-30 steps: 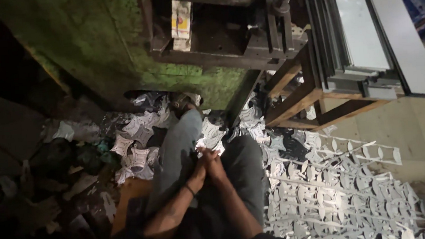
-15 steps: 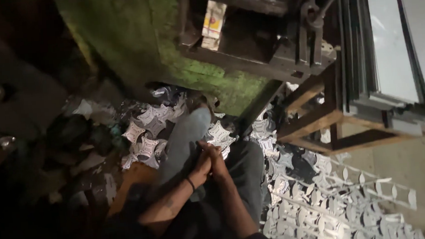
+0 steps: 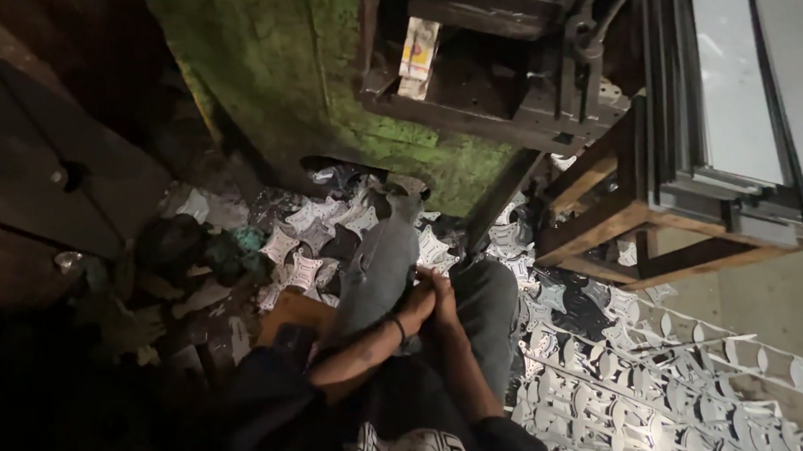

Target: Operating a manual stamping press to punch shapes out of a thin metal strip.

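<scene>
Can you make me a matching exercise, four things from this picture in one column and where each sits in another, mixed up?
Things:
1. hands
2. small carton
3. punched metal strips
4. stacked metal sheets

Places:
A. on the wooden stand at the right
B. clasped together between the knees
C. on the floor at lower right
D. on the bed of the green machine

Pairs: 1-B, 2-D, 3-C, 4-A
</scene>
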